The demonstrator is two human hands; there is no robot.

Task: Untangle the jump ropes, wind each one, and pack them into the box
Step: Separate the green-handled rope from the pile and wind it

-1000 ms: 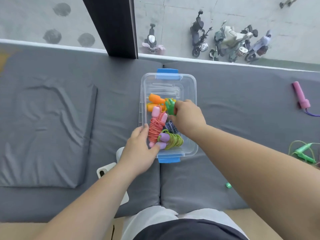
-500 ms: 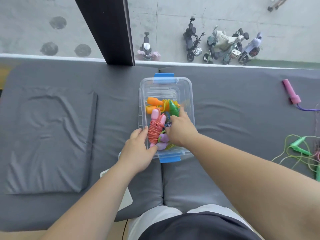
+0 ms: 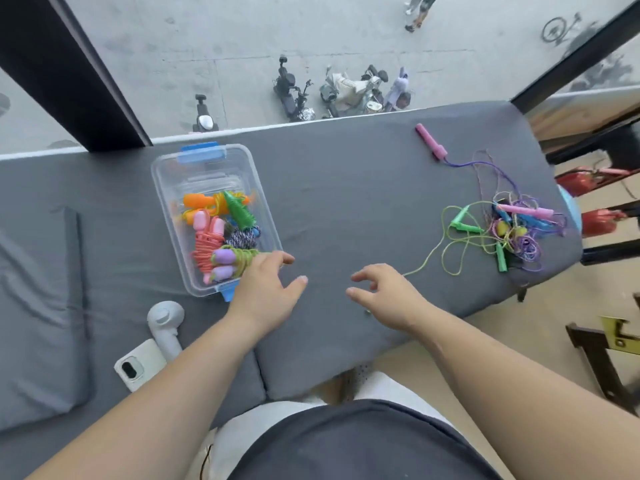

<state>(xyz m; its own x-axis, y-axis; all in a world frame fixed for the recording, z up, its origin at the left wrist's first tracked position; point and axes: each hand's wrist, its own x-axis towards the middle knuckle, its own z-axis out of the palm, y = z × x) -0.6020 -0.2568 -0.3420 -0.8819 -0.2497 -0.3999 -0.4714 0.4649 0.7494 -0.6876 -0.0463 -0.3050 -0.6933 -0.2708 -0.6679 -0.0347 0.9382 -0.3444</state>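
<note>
A clear plastic box (image 3: pixel 162 188) with blue latches sits on the grey cushion and holds several wound jump ropes: orange, green (image 3: pixel 239 211), pink-red (image 3: pixel 206 247), patterned and purple-handled ones. My left hand (image 3: pixel 266 289) hovers at the box's near right corner with loose fingers, holding nothing. My right hand (image 3: pixel 384 296) is empty over the cushion, fingers relaxed. A tangled pile of jump ropes (image 3: pixel 509 230) lies at the right end, with green, pink, blue and yellow handles. A pink handle (image 3: pixel 431 142) with purple cord lies behind it. A thin green cord (image 3: pixel 426 261) trails from the pile toward my right hand.
A white phone (image 3: pixel 138 365) and a white handheld device (image 3: pixel 166 320) lie near the cushion's front edge, left of my left arm. The cushion (image 3: pixel 346 202) ends at the right, beside dark furniture and red objects. A window with a dark frame runs behind.
Both hands have left the box; my right hand released the green wound rope inside it and moved right over the cushion. The view has swung right, revealing the tangled pile.
</note>
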